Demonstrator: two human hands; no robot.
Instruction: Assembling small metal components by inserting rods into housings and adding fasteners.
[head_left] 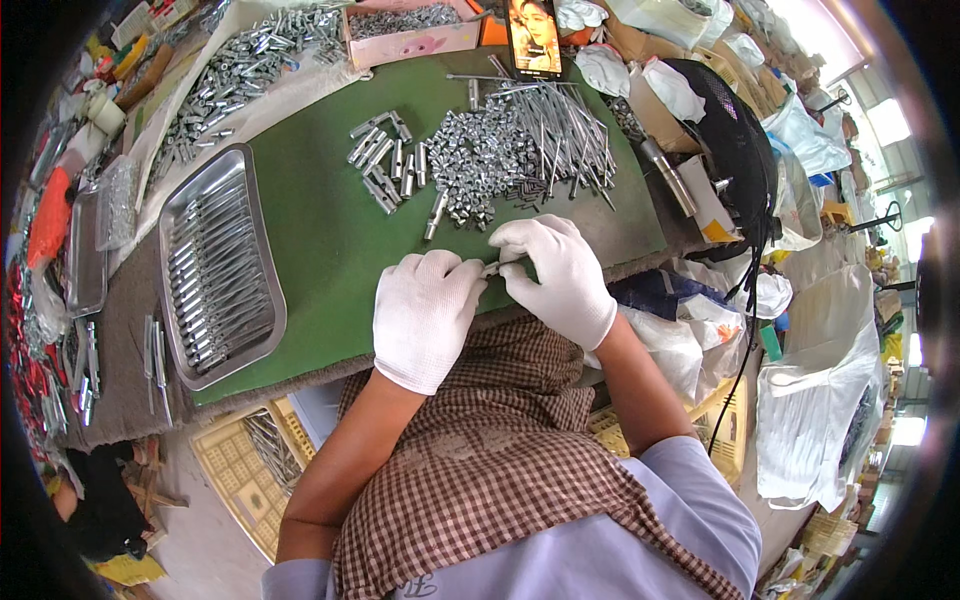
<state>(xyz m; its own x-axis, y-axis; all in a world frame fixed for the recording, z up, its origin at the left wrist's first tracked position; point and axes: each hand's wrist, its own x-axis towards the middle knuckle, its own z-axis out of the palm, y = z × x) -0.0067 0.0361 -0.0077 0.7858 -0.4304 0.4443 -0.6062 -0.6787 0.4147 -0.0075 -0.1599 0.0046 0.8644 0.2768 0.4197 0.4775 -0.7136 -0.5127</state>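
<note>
Both my hands wear white knit gloves and meet over the near edge of the green work mat (330,260). A small silvery metal part (491,269) shows between their fingertips; most of it is hidden. My left hand (425,318) is closed, its thumb and fingers pinching the part's left end. My right hand (562,278) pinches at the right end with thumb and forefinger. Just beyond the fingers lies a heap of small metal fittings (480,160). Thin metal rods (570,130) lie to its right, and short metal tubes (380,160) to its left.
A steel tray (275,300) of rods with tube ends stands at left. Loose tubes (260,60) pile up beyond it. A pink box (415,40) of small parts and a lit phone (533,38) stand at the back. A black mesh fan cover (730,150) is at right.
</note>
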